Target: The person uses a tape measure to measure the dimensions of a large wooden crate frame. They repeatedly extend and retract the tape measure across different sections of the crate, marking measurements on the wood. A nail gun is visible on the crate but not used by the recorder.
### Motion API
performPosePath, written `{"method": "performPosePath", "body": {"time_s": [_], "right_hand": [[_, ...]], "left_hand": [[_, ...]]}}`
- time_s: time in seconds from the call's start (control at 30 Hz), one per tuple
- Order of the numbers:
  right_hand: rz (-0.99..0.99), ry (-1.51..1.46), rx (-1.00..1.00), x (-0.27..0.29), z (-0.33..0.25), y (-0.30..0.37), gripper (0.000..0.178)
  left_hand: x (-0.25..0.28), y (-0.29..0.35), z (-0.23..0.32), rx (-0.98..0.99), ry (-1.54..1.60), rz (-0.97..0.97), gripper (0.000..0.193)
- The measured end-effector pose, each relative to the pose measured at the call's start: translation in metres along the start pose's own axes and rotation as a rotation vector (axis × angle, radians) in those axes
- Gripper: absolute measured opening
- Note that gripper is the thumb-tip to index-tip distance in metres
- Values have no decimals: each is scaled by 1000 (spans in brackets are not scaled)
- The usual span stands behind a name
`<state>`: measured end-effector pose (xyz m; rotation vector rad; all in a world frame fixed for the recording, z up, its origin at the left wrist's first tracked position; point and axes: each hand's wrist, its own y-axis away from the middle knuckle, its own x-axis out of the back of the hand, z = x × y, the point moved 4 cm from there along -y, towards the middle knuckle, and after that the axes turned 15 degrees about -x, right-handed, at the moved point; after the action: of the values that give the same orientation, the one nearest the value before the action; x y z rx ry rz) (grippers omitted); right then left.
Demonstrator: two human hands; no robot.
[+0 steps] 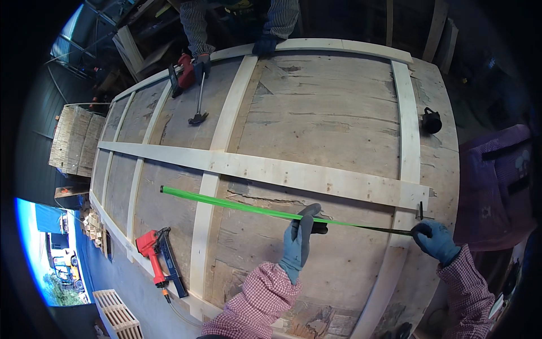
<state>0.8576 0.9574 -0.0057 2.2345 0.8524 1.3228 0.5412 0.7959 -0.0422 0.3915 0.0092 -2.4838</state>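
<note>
A long bright green strip (231, 204), like a measuring tape's blade, stretches over the wooden frame (271, 169). Its wide left end has a dark tip, while towards the right it narrows and darkens. My left hand (299, 240), in a blue and grey glove, is closed around the strip's middle; a black piece (320, 227) shows beside its fingers. My right hand (436, 240), also gloved, pinches the dark right end above the frame's right-hand crosspiece. Close to it, a short black rod (421, 210) shows at the middle rail's end. Left of my left arm lies a red nail gun (155, 254).
Across the panel, a co-worker's gloved hand (203, 61) is at another red nail gun (184, 73), with a hammer (199, 104) alongside. Their other hand (265, 45) rests on the far rail. A black mug (432, 120) stands at right. Stacked wood (76, 141) is at left.
</note>
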Motion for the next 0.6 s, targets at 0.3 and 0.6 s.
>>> {"method": "performPosePath", "body": {"time_s": [0.3,0.6], "right_hand": [[95,-39,0,36,28,54,27],[81,-255,-202,146,83,-14,12]], "left_hand": [[43,-35,38,-35,170,546,30],[18,-96,-4,-602,-1351,-275,60]]}}
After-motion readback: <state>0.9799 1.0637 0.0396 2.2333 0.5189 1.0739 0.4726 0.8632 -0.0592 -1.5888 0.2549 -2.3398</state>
